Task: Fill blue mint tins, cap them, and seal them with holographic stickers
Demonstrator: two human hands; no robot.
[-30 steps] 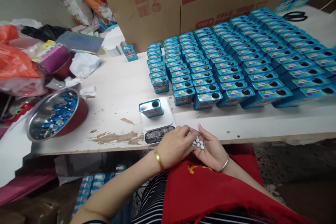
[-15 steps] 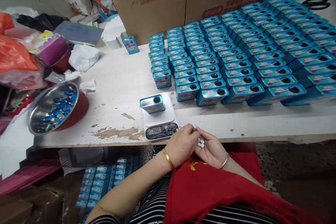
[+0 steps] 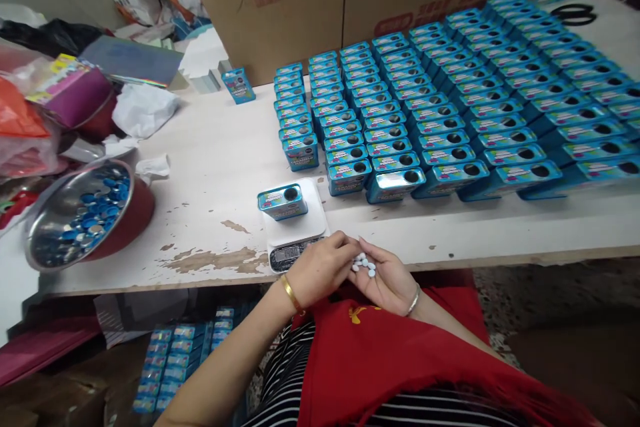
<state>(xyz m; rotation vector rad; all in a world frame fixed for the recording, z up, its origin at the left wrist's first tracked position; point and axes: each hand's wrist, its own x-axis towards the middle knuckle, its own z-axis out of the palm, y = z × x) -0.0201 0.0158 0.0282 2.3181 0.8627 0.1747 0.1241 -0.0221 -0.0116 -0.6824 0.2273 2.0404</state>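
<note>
My right hand (image 3: pixel 387 283) is cupped palm up at the table's front edge, with several small white tablets (image 3: pixel 364 263) lying in it. Over that palm, my left hand (image 3: pixel 323 267) has its fingers bent together at the tablets; its fingertips are partly hidden, and whether they pinch one I cannot make out. Just beyond my left hand sits a white digital scale (image 3: pixel 317 203), its display partly covered by the hand. On it stands a blue tin (image 3: pixel 283 202) with a round dark hole in its top.
Rows of blue tins (image 3: pixel 393 183) with open holes fill the table's right side. A metal bowl (image 3: pixel 140 203) of blue caps (image 3: pixel 95 217) sits at left. One tin (image 3: pixel 239 85) stands alone near the cardboard (image 3: pixel 300 7). Black scissors (image 3: pixel 575 13) lie far right.
My left hand has drawn back a little from the right palm, which has opened further, showing more tablets. The whole view has shifted slightly. The tin stays on the scale.
</note>
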